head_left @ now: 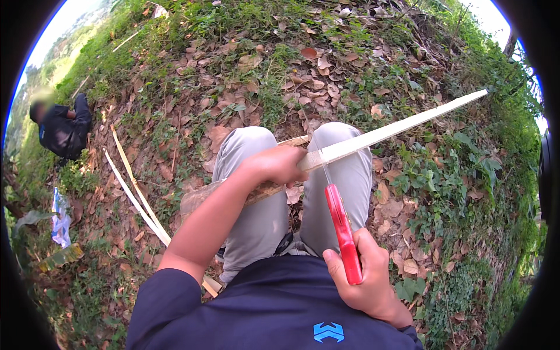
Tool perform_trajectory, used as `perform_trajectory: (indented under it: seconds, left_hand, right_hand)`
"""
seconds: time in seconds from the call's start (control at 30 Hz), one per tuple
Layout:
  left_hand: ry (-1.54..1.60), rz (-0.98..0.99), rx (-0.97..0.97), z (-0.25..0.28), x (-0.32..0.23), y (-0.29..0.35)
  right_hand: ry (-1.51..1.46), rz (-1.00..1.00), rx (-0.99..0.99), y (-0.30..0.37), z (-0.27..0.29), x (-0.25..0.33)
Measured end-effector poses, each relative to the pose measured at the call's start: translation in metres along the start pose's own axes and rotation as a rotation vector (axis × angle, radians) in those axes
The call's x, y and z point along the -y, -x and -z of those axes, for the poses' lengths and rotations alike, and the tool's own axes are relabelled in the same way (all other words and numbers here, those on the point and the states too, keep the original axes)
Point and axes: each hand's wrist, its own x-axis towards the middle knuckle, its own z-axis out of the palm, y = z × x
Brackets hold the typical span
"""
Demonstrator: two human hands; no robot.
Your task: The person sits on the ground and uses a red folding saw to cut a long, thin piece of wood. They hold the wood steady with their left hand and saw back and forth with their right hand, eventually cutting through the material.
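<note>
My left hand (283, 165) is closed around a long pale strip of split wood or bamboo (402, 121), which lies across my knees. From the hand it slants up to the far right and narrows to its tip. In my right hand (368, 279) is a knife with a red handle (343, 230), held near my lap on the right. Its thin blade (326, 171) meets the strip's near edge just right of my left hand. Beneath my left forearm shows a broader, brownish piece (201, 197); whether it belongs to the same strip I cannot tell.
Two long pale strips (133, 192) lie on the leaf-covered ground (326, 87) to my left. Further left are a white and blue plastic bag (60, 219) and another person in dark clothes (65, 128). Green plants (461, 160) grow on the right slope.
</note>
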Motion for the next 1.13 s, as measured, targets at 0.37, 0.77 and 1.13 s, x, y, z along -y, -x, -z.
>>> perform_trajectory:
  seconds: [0.37, 0.77, 1.13]
  left_hand:
    - [-0.106, 0.121, 0.079, 0.046, 0.002, 0.025]
    - [-0.043, 0.061, -0.031, 0.043, 0.023, 0.007]
    - [0.116, 0.125, 0.176, 0.053, 0.026, -0.003]
  right_hand:
    - [-0.111, -0.006, -0.098, -0.007, 0.002, -0.010]
    - [-0.321, -0.073, -0.156, -0.027, 0.003, -0.047]
    - [-0.348, -0.099, -0.198, -0.024, -0.003, -0.052]
